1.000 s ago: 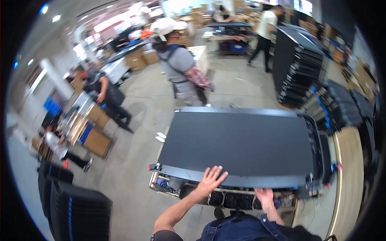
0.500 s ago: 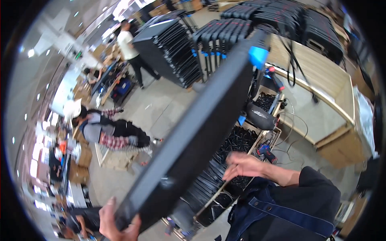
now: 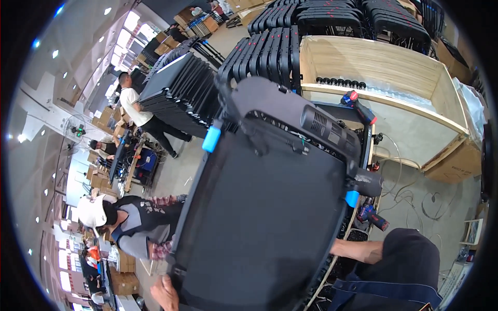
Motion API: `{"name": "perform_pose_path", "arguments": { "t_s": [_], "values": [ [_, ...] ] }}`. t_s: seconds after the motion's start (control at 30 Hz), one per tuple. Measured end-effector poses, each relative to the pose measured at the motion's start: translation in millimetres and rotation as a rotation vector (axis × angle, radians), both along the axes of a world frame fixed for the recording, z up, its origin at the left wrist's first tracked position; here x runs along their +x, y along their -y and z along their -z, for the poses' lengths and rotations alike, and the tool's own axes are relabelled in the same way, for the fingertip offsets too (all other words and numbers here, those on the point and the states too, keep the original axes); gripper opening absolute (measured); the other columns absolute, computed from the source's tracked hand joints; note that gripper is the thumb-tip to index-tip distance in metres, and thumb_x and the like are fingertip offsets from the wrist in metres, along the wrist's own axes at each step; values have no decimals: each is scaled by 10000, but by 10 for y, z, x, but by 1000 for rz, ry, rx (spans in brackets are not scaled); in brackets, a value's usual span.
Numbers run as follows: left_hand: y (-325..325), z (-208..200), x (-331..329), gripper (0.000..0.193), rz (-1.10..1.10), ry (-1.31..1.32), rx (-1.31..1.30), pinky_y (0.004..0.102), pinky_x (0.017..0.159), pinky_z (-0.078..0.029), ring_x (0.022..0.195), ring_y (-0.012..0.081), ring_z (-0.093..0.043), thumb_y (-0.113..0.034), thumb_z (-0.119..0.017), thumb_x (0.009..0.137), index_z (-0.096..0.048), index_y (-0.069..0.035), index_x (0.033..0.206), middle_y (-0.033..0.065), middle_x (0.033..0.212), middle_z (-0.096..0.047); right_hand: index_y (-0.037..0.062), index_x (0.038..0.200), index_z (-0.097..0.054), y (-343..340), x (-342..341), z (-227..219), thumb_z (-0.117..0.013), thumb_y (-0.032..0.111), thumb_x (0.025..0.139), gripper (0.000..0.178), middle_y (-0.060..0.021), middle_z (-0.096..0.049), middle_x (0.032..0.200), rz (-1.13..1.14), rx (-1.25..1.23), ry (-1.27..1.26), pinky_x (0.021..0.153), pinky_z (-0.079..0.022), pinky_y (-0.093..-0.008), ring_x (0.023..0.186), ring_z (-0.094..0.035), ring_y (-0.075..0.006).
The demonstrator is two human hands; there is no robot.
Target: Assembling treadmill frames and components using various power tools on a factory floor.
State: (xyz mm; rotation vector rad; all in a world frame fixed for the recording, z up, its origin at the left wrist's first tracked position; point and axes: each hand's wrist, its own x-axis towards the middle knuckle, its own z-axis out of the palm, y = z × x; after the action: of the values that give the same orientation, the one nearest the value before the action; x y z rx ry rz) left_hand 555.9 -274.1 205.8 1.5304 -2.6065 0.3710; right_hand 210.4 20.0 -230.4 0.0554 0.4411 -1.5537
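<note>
Step in hand, my read: handling the big black deck (image 3: pixel 264 217) by its two long sides, positioning over the counter (image 3: pixel 368 150). Couldn't tell whether the counter bore its full weight. Next move, as I judged it, called for firm support on both sides and a level, even shift, with the heavier-looking far end minded.

Left hand (image 3: pixel 165 294) was at the near left corner, thumb up, fingers partly curled; contact looked likely, but couldn't confirm a full grip. Right hand was hidden past the right edge, only the right forearm (image 3: pixel 358 250) showing; couldn't tell how open it was or what it held.

Deck lay in front of the person, flat dark face up, running obliquely away. Matte, plain surface, raised side rails. Grey motor hood (image 3: pixel 290 106) across the far end, vented toward its right side. Bright blue corner pieces (image 3: pixel 211 139), one each side near the hood.

Co-worker in a white cap (image 3: pixel 140 228) stood close on the left. Cordless drill (image 3: pixel 372 216) sat just right of the deck.
</note>
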Motion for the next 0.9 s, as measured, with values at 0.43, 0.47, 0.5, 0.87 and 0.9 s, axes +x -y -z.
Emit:
{"name": "perform_pose_path", "arguments": {
  "t_s": [0.43, 0.47, 0.5, 0.87, 0.9],
  "values": [
    [747, 2797, -243, 647, -91, -285, 496, 580, 778, -433, 838, 506, -616, -455, -364, 1086, -665, 64, 845, 319, 865, -673, 11, 1168, -635, -1127, -137, 603, -507, 288, 1059, 324, -131, -725, 1055, -681, 480, -610, 796, -609, -397, 957, -718, -221],
    [701, 2850, -290, 539, -1, -313, 481, 555, 818, -443, 912, 490, -619, -409, -399, 1071, -671, 47, 982, 318, 944, -659, 11, 1162, -636, -1269, -168, 541, -510, 287, 1059, 321, -131, -726, 1046, -743, 505, -667, 789, -610, -396, 948, -719, -220],
    [602, 2828, -276, 468, 66, -336, 348, 535, 856, -442, 968, 467, -602, -375, -432, 1063, -666, 31, 1050, 287, 990, -652, 11, 1157, -637, -1430, -200, 473, -512, 286, 1058, 318, -130, -727, 1036, -805, 529, -725, 781, -612, -394, 940, -721, -218],
    [-2280, 2661, 65, 463, 10, -453, 267, 509, 1162, -304, 1380, 401, -427, -312, -639, 976, -586, -75, 1369, 210, 1466, -497, 31, 872, -506, -1337, 26, -2439, -515, 300, 1069, 334, -35, -617, 607, -772, -129, -1347, 571, -498, -336, 595, -635, -147],
    [-2421, 2707, 185, 515, -4, -457, 272, 512, 1182, -274, 1410, 399, -399, -314, -654, 963, -554, -93, 1417, 203, 1513, -459, 25, 899, -486, -1221, 48, -2488, -508, 297, 1066, 319, -58, -629, 606, -598, -54, -1462, 557, -498, -371, 596, -659, -179]
  ]
}}
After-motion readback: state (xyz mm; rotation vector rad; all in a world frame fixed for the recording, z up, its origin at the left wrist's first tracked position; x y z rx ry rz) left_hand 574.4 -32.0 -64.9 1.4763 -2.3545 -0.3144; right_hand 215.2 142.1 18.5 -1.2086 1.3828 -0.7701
